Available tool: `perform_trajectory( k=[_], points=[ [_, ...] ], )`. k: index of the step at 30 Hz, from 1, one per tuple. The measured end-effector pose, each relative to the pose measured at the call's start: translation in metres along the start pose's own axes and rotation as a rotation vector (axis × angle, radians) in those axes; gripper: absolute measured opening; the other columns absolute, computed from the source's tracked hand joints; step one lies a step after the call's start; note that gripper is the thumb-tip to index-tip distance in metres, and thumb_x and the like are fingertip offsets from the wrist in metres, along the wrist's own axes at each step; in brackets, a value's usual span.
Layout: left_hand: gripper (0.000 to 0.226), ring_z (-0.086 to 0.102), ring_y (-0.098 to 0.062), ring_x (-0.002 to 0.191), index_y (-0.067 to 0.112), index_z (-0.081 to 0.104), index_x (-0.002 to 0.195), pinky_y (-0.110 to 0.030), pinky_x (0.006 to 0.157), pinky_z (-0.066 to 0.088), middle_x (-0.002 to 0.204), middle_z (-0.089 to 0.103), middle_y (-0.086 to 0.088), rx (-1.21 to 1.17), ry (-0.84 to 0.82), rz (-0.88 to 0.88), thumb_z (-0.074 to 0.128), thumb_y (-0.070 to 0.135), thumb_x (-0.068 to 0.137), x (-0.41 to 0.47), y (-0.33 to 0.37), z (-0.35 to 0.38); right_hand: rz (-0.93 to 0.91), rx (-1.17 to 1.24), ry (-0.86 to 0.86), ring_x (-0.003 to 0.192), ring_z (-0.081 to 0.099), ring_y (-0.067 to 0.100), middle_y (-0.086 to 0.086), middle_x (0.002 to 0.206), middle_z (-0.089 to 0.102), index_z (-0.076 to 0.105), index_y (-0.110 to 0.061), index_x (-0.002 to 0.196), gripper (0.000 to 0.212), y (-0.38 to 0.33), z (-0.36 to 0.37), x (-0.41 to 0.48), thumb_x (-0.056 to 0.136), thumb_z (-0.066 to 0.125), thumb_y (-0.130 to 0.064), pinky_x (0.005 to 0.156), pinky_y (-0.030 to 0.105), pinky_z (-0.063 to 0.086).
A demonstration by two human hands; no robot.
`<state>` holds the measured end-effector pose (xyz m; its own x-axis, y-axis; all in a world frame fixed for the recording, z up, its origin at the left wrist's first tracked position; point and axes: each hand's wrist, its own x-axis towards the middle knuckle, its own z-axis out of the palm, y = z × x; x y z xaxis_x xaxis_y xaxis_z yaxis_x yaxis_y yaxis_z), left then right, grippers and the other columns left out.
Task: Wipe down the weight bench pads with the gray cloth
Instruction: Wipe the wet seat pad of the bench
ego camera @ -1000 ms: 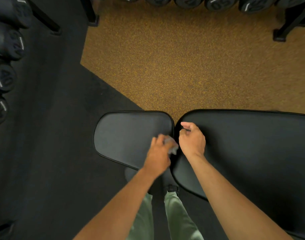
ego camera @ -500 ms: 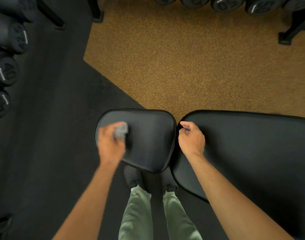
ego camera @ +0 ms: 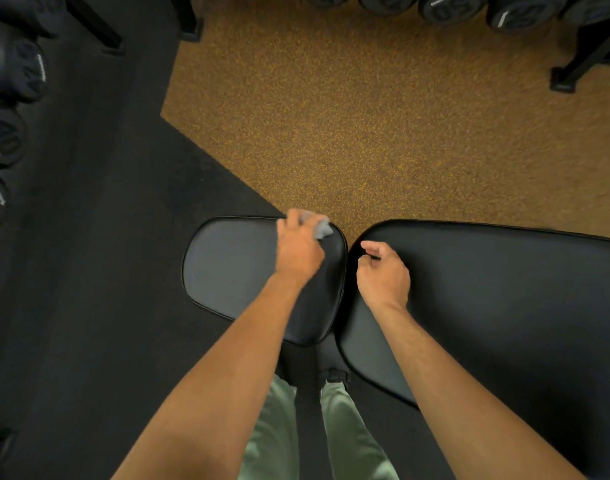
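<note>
Two black bench pads lie below me: a small seat pad (ego camera: 227, 268) on the left and a long back pad (ego camera: 504, 299) on the right, with a narrow gap between them. My left hand (ego camera: 298, 252) presses the bunched gray cloth (ego camera: 319, 226) on the seat pad's far right corner. My right hand (ego camera: 383, 271) rests on the near left end of the back pad, fingers curled in a loose fist with nothing in them.
Dumbbells on a rack (ego camera: 5, 140) line the left edge, and more dumbbells (ego camera: 445, 8) run along the top with rack feet (ego camera: 563, 81) on the floor. Orange speckled flooring (ego camera: 365, 126) lies beyond the bench, black rubber mat (ego camera: 88, 271) to the left. My green trouser legs (ego camera: 345, 427) stand below the pads.
My left hand has swept the cloth from the seat pad's left part to its far right corner, after first going left from the gap. My right hand has stayed put.
</note>
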<state>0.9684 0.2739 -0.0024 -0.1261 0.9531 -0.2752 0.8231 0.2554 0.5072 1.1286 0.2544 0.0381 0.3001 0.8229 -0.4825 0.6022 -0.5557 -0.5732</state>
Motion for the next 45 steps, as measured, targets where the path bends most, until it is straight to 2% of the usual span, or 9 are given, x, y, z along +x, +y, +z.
perform_trajectory(
  k=[9,19,23,25,28,31,37,42,45],
  points=[
    [0.061,0.053,-0.034,0.096,0.026,0.071,0.123,-0.042,0.081,0.056,0.126,0.057,-0.009,0.137,-0.336,0.464,0.07,0.002,0.067,-0.084,-0.004,0.017,0.007,-0.003,-0.011,0.112,0.062,0.018,-0.007,0.116,0.071,0.07,-0.031,0.119,0.037,-0.001,-0.004,0.004,0.09,0.052,-0.017,0.098,0.033,0.047],
    [0.057,0.061,-0.022,0.101,0.03,0.073,0.112,-0.03,0.066,0.054,0.119,0.061,0.003,0.286,-0.425,0.405,0.084,0.015,0.058,-0.195,-0.013,0.02,-0.03,-0.043,-0.069,0.112,0.062,0.019,-0.006,0.116,0.072,0.07,-0.029,0.12,0.036,0.002,0.004,-0.009,0.091,0.053,-0.018,0.101,0.037,0.048],
    [0.053,0.055,-0.021,0.107,0.03,0.069,0.112,-0.034,0.087,0.055,0.119,0.056,0.006,0.025,-0.327,0.025,0.059,-0.002,0.07,-0.229,-0.034,0.033,-0.038,-0.054,-0.076,0.113,0.062,0.018,-0.006,0.117,0.071,0.07,-0.03,0.121,0.036,0.005,0.004,-0.011,0.091,0.053,-0.017,0.102,0.038,0.048],
    [0.053,0.062,-0.024,0.098,0.028,0.072,0.108,-0.04,0.088,0.058,0.112,0.059,0.002,-0.142,-0.193,-0.314,0.056,-0.006,0.071,-0.236,-0.048,0.035,-0.039,-0.054,-0.08,0.113,0.063,0.018,-0.006,0.118,0.071,0.07,-0.03,0.12,0.036,0.007,0.004,-0.012,0.091,0.053,-0.017,0.102,0.038,0.048],
    [0.028,0.069,-0.034,0.098,0.017,0.073,0.119,-0.039,0.087,0.056,0.113,0.068,-0.012,-0.286,-0.016,-0.789,0.063,0.011,0.093,-0.225,-0.053,0.021,-0.04,-0.058,-0.088,0.113,0.062,0.017,-0.007,0.119,0.071,0.069,-0.03,0.121,0.036,0.008,0.003,-0.014,0.092,0.053,-0.018,0.103,0.039,0.048],
    [0.022,0.067,-0.041,0.107,0.012,0.072,0.117,-0.033,0.08,0.046,0.112,0.072,-0.018,-0.393,0.022,-1.033,0.064,0.016,0.096,-0.202,-0.039,0.015,-0.038,-0.057,-0.092,0.113,0.062,0.018,-0.006,0.118,0.071,0.069,-0.03,0.121,0.035,0.01,0.003,-0.016,0.092,0.053,-0.018,0.102,0.038,0.048],
    [0.032,0.069,-0.043,0.112,-0.009,0.071,0.109,-0.041,0.095,0.057,0.11,0.073,-0.027,-0.476,-0.082,-1.156,0.057,0.018,0.099,-0.183,0.007,0.036,-0.04,-0.074,-0.087,0.115,0.062,0.019,-0.004,0.117,0.071,0.071,-0.028,0.12,0.036,0.011,0.001,-0.023,0.09,0.053,-0.015,0.101,0.035,0.047],
    [0.014,0.075,-0.024,0.084,0.014,0.082,0.086,-0.036,0.074,0.059,0.079,0.077,-0.005,-0.658,-0.19,-0.986,0.076,0.027,0.085,-0.18,0.048,0.036,-0.039,-0.073,-0.096,0.115,0.062,0.019,-0.004,0.118,0.072,0.071,-0.028,0.119,0.037,0.013,-0.003,-0.027,0.089,0.054,-0.015,0.1,0.034,0.047],
    [0.009,0.075,-0.019,0.08,0.032,0.079,0.081,-0.04,0.077,0.064,0.08,0.079,0.003,-0.84,-0.197,-0.883,0.072,0.027,0.077,-0.162,0.061,0.017,-0.033,-0.066,-0.092,0.115,0.062,0.018,-0.005,0.117,0.072,0.071,-0.029,0.119,0.036,0.013,-0.01,-0.029,0.09,0.054,-0.016,0.099,0.032,0.045]
  ],
)
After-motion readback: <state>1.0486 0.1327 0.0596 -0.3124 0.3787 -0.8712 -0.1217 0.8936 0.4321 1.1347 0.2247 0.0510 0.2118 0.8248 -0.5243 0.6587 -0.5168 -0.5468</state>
